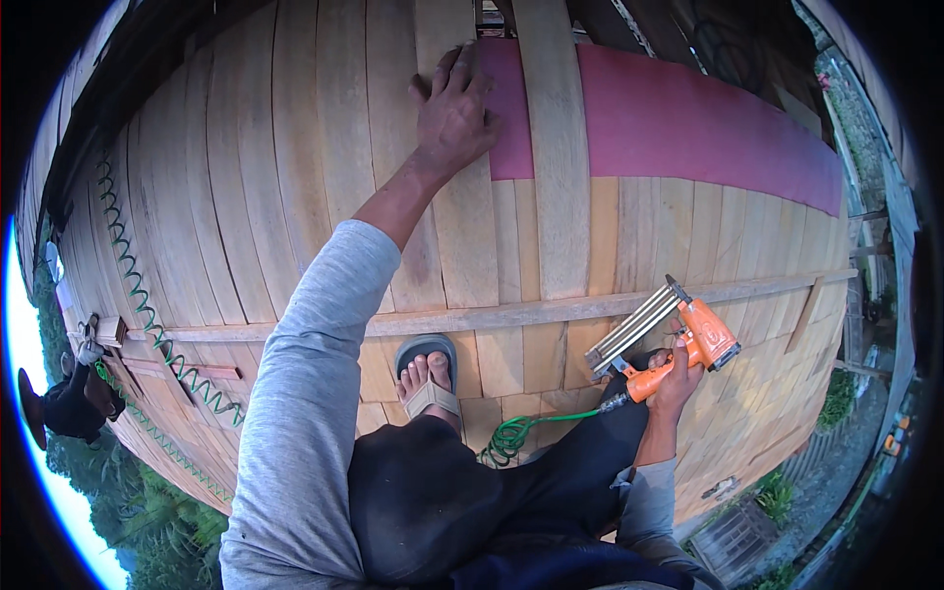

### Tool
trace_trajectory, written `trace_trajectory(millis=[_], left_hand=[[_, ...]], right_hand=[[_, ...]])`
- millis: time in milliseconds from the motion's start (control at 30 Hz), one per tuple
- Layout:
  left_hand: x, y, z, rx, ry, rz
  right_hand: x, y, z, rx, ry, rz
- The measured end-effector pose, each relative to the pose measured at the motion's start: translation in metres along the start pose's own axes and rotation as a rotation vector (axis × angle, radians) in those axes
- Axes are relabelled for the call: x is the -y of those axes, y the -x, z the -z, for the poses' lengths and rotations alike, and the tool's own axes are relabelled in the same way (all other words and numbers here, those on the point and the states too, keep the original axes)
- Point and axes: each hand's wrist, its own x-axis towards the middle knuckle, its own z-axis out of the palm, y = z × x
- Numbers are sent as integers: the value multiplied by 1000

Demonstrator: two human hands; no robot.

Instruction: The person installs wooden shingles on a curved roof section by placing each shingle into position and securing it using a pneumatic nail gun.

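My left hand (455, 113) presses down with its fingers apart on a wooden shingle (464, 226) near the far edge of the shingled slope. Beside it, a second long shingle (556, 147) lies over a reddish-pink sheet (703, 123), which shows on both sides of that piece. In my right hand (675, 383) is an orange nail gun (706, 334), gripped by its handle. Its silver magazine (634, 329) angles toward the left, above the lower shingles. A green air hose (560, 418) joins the bottom of the handle.
A wooden batten (492, 317) crosses the slope in front of my sandalled foot (430, 379). At far left, a dark coiled hose (133, 265) lies on the shingles, near another person (84, 398) with a gloved hand. Ground and plants (836, 401) show below the right edge.
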Motion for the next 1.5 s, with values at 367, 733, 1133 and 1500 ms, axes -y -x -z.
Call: trace_trajectory(millis=[367, 733, 1133, 1500], left_hand=[[0, 7, -3, -21, 48, -59], [9, 12, 5, 205, -42, -101], [11, 11, -5, 109, -81, -51], [4, 11, -15, 73, -71, -100]], right_hand=[[4, 3, -5, -34, -48, 18], [24, 22, -32, 24, 48, 160], [183, -32, -196, 561, 470, 643], [241, -155, -396, 819, 732, 758]])
